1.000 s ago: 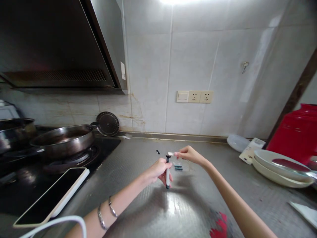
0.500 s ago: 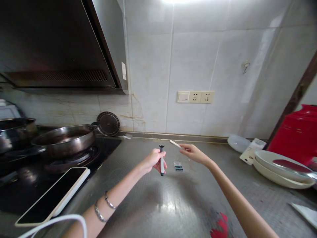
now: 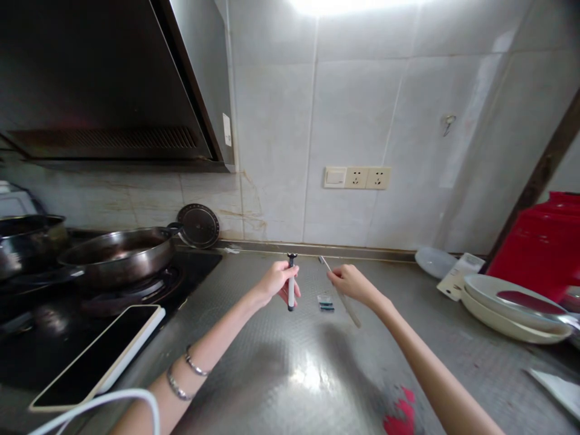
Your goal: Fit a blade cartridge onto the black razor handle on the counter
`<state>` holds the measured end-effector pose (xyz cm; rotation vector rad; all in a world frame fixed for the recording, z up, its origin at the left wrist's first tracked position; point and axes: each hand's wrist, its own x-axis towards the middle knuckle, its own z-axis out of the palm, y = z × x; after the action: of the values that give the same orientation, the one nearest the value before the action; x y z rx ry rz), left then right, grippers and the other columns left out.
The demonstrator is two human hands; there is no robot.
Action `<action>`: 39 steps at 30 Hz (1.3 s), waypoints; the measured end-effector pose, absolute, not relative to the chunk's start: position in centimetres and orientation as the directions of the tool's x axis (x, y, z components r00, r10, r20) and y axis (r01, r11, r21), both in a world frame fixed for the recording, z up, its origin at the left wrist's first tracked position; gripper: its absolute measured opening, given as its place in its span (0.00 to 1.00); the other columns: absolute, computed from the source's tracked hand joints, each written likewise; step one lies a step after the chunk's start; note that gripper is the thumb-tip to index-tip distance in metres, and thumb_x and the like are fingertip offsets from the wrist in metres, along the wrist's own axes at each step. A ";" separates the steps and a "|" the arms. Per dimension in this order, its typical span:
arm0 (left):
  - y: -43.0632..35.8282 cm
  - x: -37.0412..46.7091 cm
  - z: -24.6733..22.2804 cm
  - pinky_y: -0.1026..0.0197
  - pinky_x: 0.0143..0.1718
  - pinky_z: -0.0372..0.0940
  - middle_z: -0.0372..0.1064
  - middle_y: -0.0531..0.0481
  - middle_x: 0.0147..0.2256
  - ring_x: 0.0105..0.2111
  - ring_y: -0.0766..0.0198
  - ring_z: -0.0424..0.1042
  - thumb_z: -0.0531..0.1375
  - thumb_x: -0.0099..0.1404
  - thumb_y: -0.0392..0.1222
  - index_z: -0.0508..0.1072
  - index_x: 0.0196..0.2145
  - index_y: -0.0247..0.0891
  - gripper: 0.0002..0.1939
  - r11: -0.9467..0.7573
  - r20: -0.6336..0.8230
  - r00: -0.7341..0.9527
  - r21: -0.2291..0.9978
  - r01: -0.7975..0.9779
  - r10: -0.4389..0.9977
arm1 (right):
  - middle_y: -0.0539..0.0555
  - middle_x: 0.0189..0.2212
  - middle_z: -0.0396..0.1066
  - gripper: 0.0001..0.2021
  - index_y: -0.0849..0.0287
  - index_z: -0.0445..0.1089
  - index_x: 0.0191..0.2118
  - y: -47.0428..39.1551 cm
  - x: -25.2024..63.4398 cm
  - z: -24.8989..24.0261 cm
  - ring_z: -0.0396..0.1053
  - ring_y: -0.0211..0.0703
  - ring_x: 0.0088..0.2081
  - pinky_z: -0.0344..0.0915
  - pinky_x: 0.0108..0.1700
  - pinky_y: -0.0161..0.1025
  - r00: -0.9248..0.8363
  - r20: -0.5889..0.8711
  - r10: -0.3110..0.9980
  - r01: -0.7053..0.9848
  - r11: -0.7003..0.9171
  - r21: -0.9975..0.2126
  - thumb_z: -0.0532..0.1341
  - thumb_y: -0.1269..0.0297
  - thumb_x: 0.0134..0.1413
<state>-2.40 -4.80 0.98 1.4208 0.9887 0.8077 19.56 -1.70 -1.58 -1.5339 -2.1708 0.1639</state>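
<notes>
In my left hand (image 3: 280, 283) is a razor handle (image 3: 290, 296), grey-white with a black, forked top, held upright over the metal counter. The fingers and thumb are closed around its middle. My right hand (image 3: 356, 283) grips a thin pale toothbrush (image 3: 351, 311) near its middle. Its small bristled head points up and left toward the wall, and its handle slants down to the right. Between and below the two hands, a small clear case with dark teal strips (image 3: 325, 303), which look like blade cartridges, lies on the counter (image 3: 272, 374).
To the left, a steel pan (image 3: 122, 260) sits on the black stove, with a phone (image 3: 99, 356) and white cable (image 3: 113, 396) nearer me. Plates (image 3: 502, 308), a white box (image 3: 460, 278) and a red container (image 3: 539, 241) stand at the right.
My right hand has turned the toothbrush, so its bristled head and long handle now show. My left hand has lifted the razor handle slightly up and to the left.
</notes>
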 end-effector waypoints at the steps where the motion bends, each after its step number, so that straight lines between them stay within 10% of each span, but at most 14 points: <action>1: -4.8 -2.4 1.0 0.63 0.13 0.61 0.69 0.48 0.16 0.13 0.59 0.68 0.49 0.62 0.46 0.56 0.32 0.37 0.09 0.013 -0.056 0.409 0.994 0.108 0.911 | 0.53 0.13 0.62 0.19 0.63 0.64 0.15 -1.7 19.1 -1.9 0.58 0.34 0.18 0.46 0.21 0.32 -0.244 0.271 0.931 0.883 0.329 -0.334 0.50 0.62 0.52; 16: -4.4 -2.3 0.3 0.65 0.13 0.60 0.68 0.50 0.16 0.13 0.60 0.68 0.52 0.61 0.51 0.57 0.31 0.37 0.14 -0.024 -0.018 0.401 0.995 0.099 0.916 | 0.68 0.35 0.74 0.16 0.65 0.74 0.35 -3.3 14.3 -7.9 0.73 0.53 0.36 0.61 0.29 0.36 -0.159 -0.018 0.987 0.959 0.150 -0.241 0.49 0.66 0.52; 39: -4.0 -1.9 -0.3 0.63 0.13 0.61 0.68 0.49 0.16 0.14 0.58 0.69 0.51 0.62 0.49 0.57 0.33 0.37 0.12 0.014 -0.070 0.431 0.991 0.133 0.900 | 0.58 0.27 0.74 0.12 0.61 0.74 0.27 -0.4 20.3 -5.1 0.70 0.43 0.31 0.57 0.31 0.32 -0.269 0.101 0.958 0.922 0.287 -0.261 0.55 0.63 0.48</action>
<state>-1.90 -3.97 -0.32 1.4479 0.9769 0.7782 20.31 -0.44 -5.09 -1.7318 -2.3177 0.2189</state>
